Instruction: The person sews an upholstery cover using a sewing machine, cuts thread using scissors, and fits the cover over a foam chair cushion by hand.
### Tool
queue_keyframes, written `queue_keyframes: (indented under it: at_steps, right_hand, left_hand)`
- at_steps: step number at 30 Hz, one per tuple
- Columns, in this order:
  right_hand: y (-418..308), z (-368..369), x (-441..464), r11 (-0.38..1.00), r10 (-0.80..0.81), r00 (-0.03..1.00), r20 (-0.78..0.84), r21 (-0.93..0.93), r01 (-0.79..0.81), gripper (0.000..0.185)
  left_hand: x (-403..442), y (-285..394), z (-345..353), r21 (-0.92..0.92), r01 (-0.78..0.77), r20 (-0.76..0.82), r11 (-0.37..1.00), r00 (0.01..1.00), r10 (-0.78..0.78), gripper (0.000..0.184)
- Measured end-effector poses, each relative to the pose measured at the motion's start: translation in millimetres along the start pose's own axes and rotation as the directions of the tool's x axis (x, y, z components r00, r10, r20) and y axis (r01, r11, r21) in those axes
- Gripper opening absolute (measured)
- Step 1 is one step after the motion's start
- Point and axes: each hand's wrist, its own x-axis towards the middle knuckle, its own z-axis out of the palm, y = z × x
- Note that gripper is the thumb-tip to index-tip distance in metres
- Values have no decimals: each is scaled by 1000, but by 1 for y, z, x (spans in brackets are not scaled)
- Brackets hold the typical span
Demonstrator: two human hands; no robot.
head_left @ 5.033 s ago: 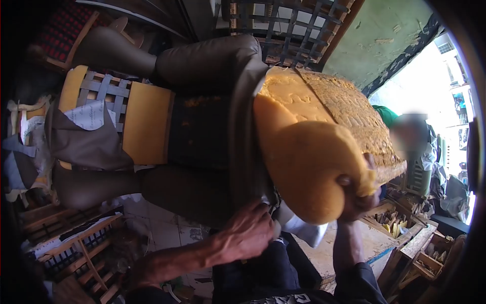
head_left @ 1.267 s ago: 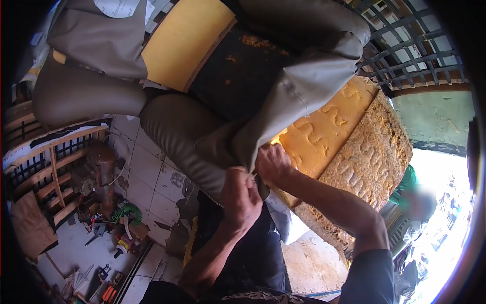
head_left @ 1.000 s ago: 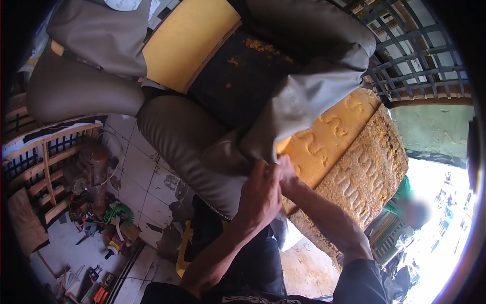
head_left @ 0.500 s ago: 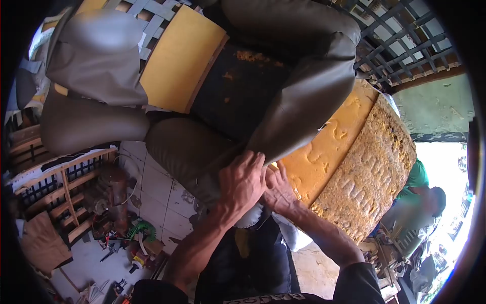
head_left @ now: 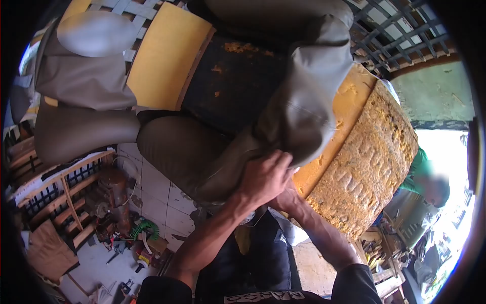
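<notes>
A brown leather-like cover [head_left: 309, 96] is draped over the near arm of a partly upholstered sofa and hangs in loose folds. My left hand [head_left: 266, 176] is closed on its lower edge, with the fingers curled into the material. Just beside and below it is my right hand [head_left: 284, 196], at the same edge; its fingers are hidden behind the left hand and the cover. Orange foam [head_left: 349, 109] lies bare to the right of the cover. Rough, crumbly foam [head_left: 362, 157] with dents covers the outer side.
A dark seat base [head_left: 233, 81] and a yellow foam panel [head_left: 164, 55] lie beyond the cover. Tools and a green coiled hose [head_left: 144, 228] are on the floor at left, near a wooden frame [head_left: 66, 190]. A person in a green top [head_left: 416, 169] is at the right.
The cover's edge has been drawn down and bunched up, hiding more of the orange foam. My left hand has shifted right, over the right hand. The view has moved slightly.
</notes>
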Motion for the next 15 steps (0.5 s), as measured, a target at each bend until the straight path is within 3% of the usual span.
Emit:
queue_keyframes:
  at_steps: [1, 3, 5, 6, 7, 9, 10, 11, 12, 13, 14, 15]
  right_hand:
    - [-6, -8, -11, 999, -20, 999, -41, -26, 19, 24]
    - [-14, -28, -40, 950, -284, 930, -235, -201, 239, 29]
    - [-4, -32, -64, 955, -238, 941, -241, -234, 182, 29]
    - [2, -34, -70, 954, -205, 949, -238, -267, 139, 30]
    - [4, -36, -73, 955, -194, 949, -247, -268, 126, 30]
    - [13, -44, -60, 930, -246, 943, -222, -327, 166, 29]
    - [24, -44, -46, 950, -93, 988, -119, -309, 52, 33]
    - [35, -46, -27, 883, -232, 953, -194, -453, 123, 35]
    - [35, -61, -3, 832, -333, 908, -254, -533, 157, 36]
    - [48, -69, 24, 869, -360, 877, -317, -455, 193, 38]
    - [63, -69, 47, 898, -378, 847, -374, -369, 237, 41]
    - [79, -72, 61, 897, -362, 893, -268, -361, 256, 46]
  left_hand:
    - [-5, -5, -7, -43, -38, -84, 998, 996, 35, 29]
    - [-15, -6, -22, -185, 29, -87, 982, 995, -45, 34]
    - [-16, 1, -43, 29, -70, -138, 997, 988, 74, 34]
    - [-8, 9, -61, 138, -91, -53, 986, 994, 99, 43]
    - [-3, 23, -74, 298, -4, 60, 955, 998, -15, 60]
    - [-11, 3, -67, 468, 68, 85, 881, 989, -121, 77]
    - [-15, -10, -65, 556, 135, 65, 820, 977, -204, 82]
    - [-22, -19, -66, 567, 123, 68, 815, 978, -195, 82]
    - [-21, -23, -69, 444, 282, 119, 851, 922, -367, 83]
    - [-21, -25, -72, 323, 447, 198, 834, 830, -522, 83]
    - [-25, -22, -72, 352, 417, 155, 838, 857, -492, 81]
    - [-32, -23, -69, 367, 419, 157, 830, 852, -499, 81]
